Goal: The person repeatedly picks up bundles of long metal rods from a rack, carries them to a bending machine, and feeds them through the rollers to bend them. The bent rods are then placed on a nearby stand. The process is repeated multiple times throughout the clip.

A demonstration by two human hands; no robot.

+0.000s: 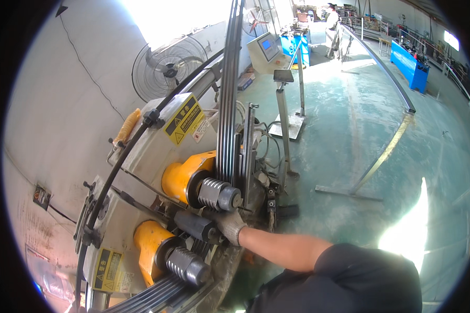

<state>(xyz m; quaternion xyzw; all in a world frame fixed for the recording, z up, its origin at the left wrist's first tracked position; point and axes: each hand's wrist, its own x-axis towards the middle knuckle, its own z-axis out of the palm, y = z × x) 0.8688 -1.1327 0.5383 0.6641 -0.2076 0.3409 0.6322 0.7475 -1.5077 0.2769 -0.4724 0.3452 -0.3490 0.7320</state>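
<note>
My right hand [231, 225], in a pale knit work glove, reaches in among the rollers of a bending machine [136, 151]. It lies beside the dark middle roller [193, 224], just below the upper ribbed roller [218, 194]. Its fingers are mostly hidden there, so I cannot tell what they grip. A second ribbed roller [187, 265] sticks out of the lower orange housing [150, 248]. Long dark metal bars [228, 99] come down from the top to the upper roller. More bars [154, 296] run out at the lower left. My left hand is out of view.
A black bent rail [125, 154] arches along the machine. Behind it a large fan [169, 70] stands by the wall. Ahead are a control panel [269, 49] and a support stand [283, 120]. A curved metal bar [381, 65] sits on stands to the right. Another person [331, 23] is far off.
</note>
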